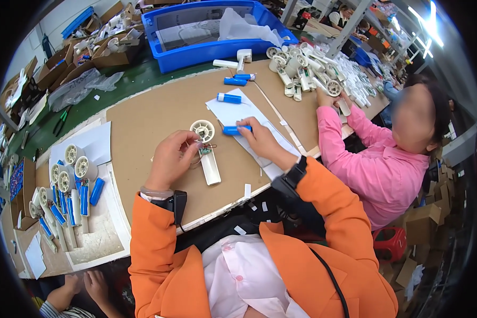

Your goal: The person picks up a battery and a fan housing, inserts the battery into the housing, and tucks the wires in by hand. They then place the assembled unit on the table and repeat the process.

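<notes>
A white handheld fan housing (211,165) lies on the brown board in front of me, its round spoked head pointing away and its open handle toward me. Thin reddish wires and a small circuit board show at its neck. My left hand (170,158) is closed there, thumb and fingers pinched at the neck beside the head; whether a wire is also between the fingertips cannot be seen. Just to the right, my right hand (264,141) grips a blue cylindrical battery (232,130) by one end, over white paper. Another blue battery (229,98) rests farther up that paper.
More blue batteries (235,81) lie beyond the paper. Several housings with batteries (75,183) stand at left. A blue bin (161,59) is at the back. At right, a person in pink (350,153) handles parts by a pile of white housings (307,69). Another person's hands (90,283) show lower left.
</notes>
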{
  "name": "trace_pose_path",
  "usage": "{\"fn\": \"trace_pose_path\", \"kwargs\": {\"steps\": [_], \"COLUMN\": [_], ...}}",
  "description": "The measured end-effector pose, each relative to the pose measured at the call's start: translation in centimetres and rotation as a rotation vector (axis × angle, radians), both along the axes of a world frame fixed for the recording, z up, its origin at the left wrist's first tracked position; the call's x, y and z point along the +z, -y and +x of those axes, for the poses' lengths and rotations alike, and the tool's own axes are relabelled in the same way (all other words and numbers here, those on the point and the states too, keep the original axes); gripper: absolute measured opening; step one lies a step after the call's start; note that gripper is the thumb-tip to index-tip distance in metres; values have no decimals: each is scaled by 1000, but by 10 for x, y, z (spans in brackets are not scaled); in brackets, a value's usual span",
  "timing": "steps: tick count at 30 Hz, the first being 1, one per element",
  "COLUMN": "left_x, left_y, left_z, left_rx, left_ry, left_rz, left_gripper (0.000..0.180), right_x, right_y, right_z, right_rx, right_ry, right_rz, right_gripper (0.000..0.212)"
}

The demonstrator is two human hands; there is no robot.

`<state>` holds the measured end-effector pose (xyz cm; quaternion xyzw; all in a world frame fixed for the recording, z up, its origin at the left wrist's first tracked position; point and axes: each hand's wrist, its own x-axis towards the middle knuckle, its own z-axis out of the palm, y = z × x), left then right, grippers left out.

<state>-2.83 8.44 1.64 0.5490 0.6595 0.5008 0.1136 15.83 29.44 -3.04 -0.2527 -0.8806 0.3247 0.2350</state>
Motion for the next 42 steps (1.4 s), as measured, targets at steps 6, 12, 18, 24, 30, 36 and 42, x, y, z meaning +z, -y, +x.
{"fn": "trace_pose_path", "kwargs": {"steps": [6, 12, 18, 24, 30, 36, 42], "left_x": [-1, -1, 6, -2, 0, -3, -11], "left_y": [-3, -1, 2, 1, 2, 1, -2], "left_z": [0, -1, 10, 5, 8, 12, 8], "left_rx": [0, -5, -277, -325, -449, -444, -381], "left_ry": [-3, 40, 721, 810, 1020, 1097, 962], "left_rz": [-10, 7, 48, 66, 159, 172, 155], "left_gripper": [15, 15, 26, 32, 39, 39, 37], "right_x": [16, 26, 78, 71, 64, 63, 72], "right_y": [-40, -15, 90, 125, 121, 120, 125], "right_z": [-34, -35, -30, -31, -21, -19, -18], "right_rx": [-92, -80, 199, 187, 203, 132, 108], "right_ry": [82, -151, -648, -511, -493, -495, -578], "right_rz": [-55, -340, -477, -56, -175, 158, 11], "right_gripper": [30, 26, 33, 43, 41, 37, 36]}}
